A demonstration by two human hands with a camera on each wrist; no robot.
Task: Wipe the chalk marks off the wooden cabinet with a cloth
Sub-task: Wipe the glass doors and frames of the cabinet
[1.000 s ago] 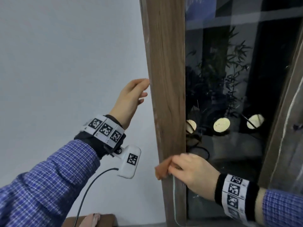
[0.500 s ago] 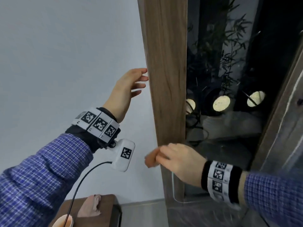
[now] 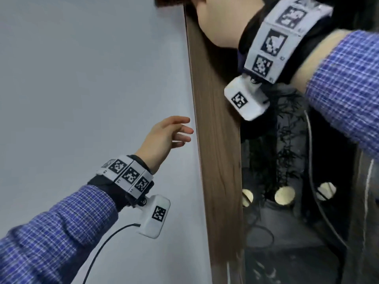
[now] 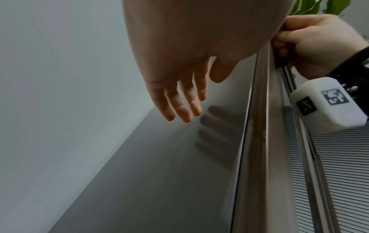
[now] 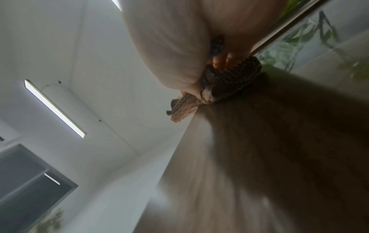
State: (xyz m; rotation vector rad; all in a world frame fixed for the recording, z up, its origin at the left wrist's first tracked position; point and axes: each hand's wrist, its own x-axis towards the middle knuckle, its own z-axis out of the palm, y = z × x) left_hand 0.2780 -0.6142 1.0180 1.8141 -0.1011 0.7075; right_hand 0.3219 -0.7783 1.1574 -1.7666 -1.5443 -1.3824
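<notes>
Crumpled orange-brown woven cloth (image 5: 225,78) is pressed against the brown wooden cabinet upright (image 3: 217,160), high up near its top. Right hand (image 3: 221,21) grips the cloth. Left hand (image 3: 164,138) is slack-fingered, empty, beside the upright, before the grey wall (image 3: 92,78).

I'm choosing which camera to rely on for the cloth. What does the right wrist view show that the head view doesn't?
Only the right wrist view shows the cloth, bunched under the right hand's fingers against the wood, plus a ceiling light. Only the head view shows the left hand, open beside the cabinet's edge, holding nothing. Both show the right hand and the wooden cabinet frame.
</notes>
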